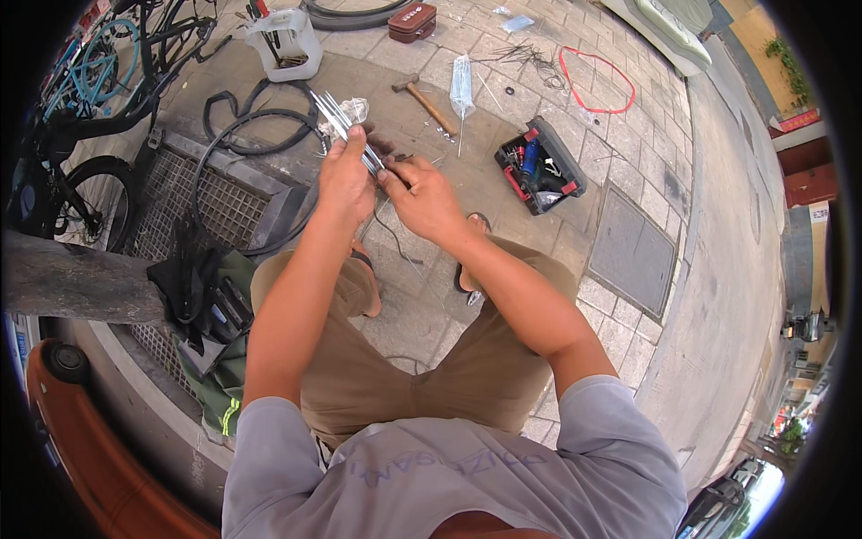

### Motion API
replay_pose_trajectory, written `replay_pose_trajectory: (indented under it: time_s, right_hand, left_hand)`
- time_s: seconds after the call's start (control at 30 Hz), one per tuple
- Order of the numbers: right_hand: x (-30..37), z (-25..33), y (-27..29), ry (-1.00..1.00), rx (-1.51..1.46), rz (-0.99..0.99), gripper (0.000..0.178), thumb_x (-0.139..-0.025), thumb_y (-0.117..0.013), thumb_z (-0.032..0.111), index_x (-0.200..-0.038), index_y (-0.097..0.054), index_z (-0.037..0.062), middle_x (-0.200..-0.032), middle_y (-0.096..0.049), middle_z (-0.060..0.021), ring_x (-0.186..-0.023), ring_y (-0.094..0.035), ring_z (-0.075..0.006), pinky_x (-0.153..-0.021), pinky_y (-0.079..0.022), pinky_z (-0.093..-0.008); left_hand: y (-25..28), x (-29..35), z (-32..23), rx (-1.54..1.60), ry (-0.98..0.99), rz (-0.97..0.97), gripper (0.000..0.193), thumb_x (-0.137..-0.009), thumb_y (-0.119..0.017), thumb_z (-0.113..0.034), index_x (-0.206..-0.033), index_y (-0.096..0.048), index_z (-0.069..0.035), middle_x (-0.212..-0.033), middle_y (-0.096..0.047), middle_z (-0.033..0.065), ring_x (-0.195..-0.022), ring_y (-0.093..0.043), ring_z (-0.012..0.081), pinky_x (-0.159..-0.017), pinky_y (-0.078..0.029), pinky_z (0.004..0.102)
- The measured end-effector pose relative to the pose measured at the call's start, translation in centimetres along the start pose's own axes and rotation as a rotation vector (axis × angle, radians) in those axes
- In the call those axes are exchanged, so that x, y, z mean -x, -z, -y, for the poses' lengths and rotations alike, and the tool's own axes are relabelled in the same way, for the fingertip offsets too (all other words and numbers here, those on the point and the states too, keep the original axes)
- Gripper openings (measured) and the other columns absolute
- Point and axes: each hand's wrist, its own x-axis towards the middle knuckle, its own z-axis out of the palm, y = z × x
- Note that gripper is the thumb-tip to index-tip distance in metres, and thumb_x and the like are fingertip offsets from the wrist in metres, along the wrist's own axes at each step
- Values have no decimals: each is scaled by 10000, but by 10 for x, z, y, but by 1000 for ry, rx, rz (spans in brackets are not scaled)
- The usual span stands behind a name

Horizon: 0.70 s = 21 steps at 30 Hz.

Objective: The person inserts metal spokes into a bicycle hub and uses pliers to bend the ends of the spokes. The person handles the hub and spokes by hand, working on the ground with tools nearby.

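Observation:
My left hand is closed round a bundle of thin silver metal rods, which slants up and to the left. At the bundle's lower end, my right hand pinches the rods between thumb and fingers. Just beyond the fingers lies a crumpled clear plastic wrapper. A hammer with a wooden handle rests on the paving ahead of my hands. To its right is a long clear-and-blue plastic sleeve. Part of the bundle is hidden by my fingers.
An open toolbox stands right of my feet. Black tubing coils at the left near a metal grate. Farther off are a cut-open white jug, a brown case, a red loop and bicycles.

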Motion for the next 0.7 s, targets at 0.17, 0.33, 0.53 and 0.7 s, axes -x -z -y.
replay_pose_trajectory:
  time_s: [0.17, 0.33, 0.53, 0.7]
  right_hand:
    - [-49, -85, 41, -224, 272, 689, 373, -938, -669, 366, -1036, -757, 17, -922, -712, -238, -903, -686, -409, -814, -534, -472]
    - [-96, -229, 65, -422, 771, 731, 337, -890, -633, 271, -1057, -764, 9, -1085, -726, -261, -1025, -703, -425, -904, -551, -484]
    - [-161, -402, 61, -641, 757, 439, 363, -855, -606, 226, -1074, -754, -23, -1184, -699, -288, -1146, -671, -431, -1008, -533, -475]
    - [-223, -469, 24, -707, 582, 141, 357, -863, -613, 239, -1131, -750, 47, -1182, -709, -256, -1154, -666, -422, -1006, -530, -472]
  left_hand:
    - [24, -33, -34, 188, 8, -281, 209, -1131, -439, -275, -1154, -560, -106, -779, -459, -26, -637, -379, 105, -618, -364, 300]
    - [13, -39, -40, 165, 82, -191, 195, -1110, -505, -277, -1125, -558, -89, -773, -449, -26, -628, -363, 107, -603, -341, 292]
    - [-1, -55, -43, 115, 84, -227, 208, -1095, -535, -204, -1226, -589, -51, -875, -528, 2, -640, -406, 99, -575, -354, 268]
    - [-3, -72, -43, 79, 151, -269, 226, -1110, -481, -208, -1266, -570, -72, -988, -562, 28, -624, -383, 83, -544, -342, 247]
